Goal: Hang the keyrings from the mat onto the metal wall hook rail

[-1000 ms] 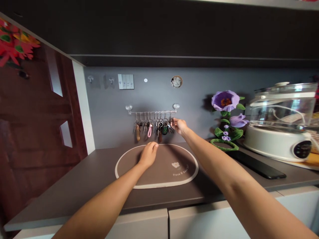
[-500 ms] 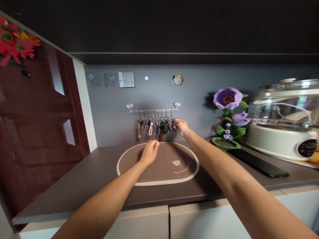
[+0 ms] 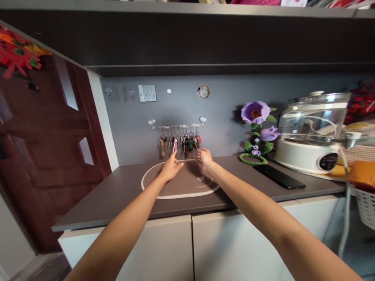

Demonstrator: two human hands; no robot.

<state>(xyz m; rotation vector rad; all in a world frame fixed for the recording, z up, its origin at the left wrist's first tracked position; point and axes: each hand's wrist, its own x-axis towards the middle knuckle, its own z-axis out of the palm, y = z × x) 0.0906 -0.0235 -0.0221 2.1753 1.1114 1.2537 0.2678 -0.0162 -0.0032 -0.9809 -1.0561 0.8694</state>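
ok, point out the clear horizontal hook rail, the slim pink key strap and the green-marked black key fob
Clear horizontal hook rail (image 3: 177, 126): head view, middle of the bar.
Slim pink key strap (image 3: 175, 145): head view, middle of its visible length.
Green-marked black key fob (image 3: 191, 145): head view, front face.

- Purple artificial flower (image 3: 255, 111) rising above a green ring base (image 3: 249, 162)
- Black smartphone (image 3: 279, 176) lying flat near that base
- White-based electric appliance (image 3: 304, 158) with clear walls
- Two clear hooks (image 3: 131, 93) on the wall (image 3: 178, 107)
- Reddish-brown panelled door (image 3: 43, 144) at left
- White perforated basket (image 3: 366, 208) at right
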